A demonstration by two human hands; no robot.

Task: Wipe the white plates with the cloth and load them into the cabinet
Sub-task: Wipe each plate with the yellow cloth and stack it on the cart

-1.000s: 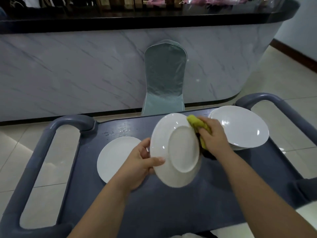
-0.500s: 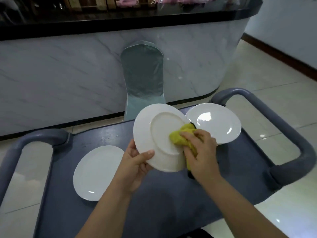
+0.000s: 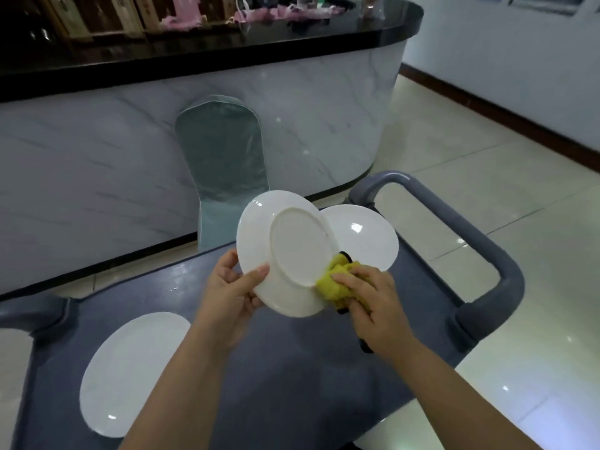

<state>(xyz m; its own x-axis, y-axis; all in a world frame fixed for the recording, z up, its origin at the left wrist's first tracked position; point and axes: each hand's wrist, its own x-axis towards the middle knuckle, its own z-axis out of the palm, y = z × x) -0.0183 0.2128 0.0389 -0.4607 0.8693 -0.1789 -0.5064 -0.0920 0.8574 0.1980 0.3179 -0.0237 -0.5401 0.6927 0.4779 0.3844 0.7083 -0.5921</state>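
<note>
Since half a second ago the yellow cloth (image 3: 334,282) has slid from the middle of the plate's underside down to its lower right edge, and the right hand (image 3: 373,302) has gone with it. That hand's grip is clenched round the bunched cloth, fingers curled over it, pressing it against the rim of the held plate (image 3: 285,251). The left hand (image 3: 232,287) keeps this white plate up above the grey cart (image 3: 292,384), tilted, with its underside toward the camera. Its grip is a pinch on the lower left rim, thumb across the underside and fingers behind.

A second plate (image 3: 367,241) lies face up at the far right of the cart, partly hidden behind the held one. A third plate (image 3: 130,375) lies flat near the left, well apart from both. The cart's curved handle (image 3: 487,254) rises on the right. Beyond the cart stand a covered chair (image 3: 224,157) and a marble-fronted bar (image 3: 97,157) on a pale tiled floor (image 3: 487,151).
</note>
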